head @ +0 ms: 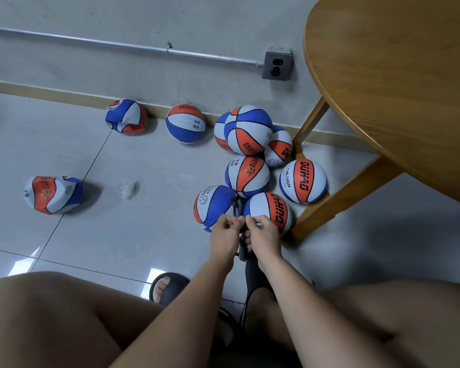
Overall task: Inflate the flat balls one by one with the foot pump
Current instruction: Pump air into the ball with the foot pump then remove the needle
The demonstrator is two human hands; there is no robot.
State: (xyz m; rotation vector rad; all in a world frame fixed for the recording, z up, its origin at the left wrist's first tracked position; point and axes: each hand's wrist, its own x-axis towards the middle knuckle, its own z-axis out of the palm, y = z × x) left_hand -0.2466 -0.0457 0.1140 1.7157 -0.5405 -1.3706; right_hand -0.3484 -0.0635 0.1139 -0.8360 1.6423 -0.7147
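The left hand (pixel 225 232) and the right hand (pixel 263 229), fingers curled, both pinch the black hose (pixel 235 205) (its tip is hidden), near two flat balls (pixel 54 194) on the floor (pixel 149 235).

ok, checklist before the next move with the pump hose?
1. Grip on hose: left hand and right hand both pinch its end. Ok.
2. Needle in a valve: hidden by the fingers. Cannot tell.
3. Flat ball within reach: left flat ball and wall flat ball both lie well away from the hands. Not ok.
4. Foot on foot pump: only a dark part shows between the forearms. Cannot tell.
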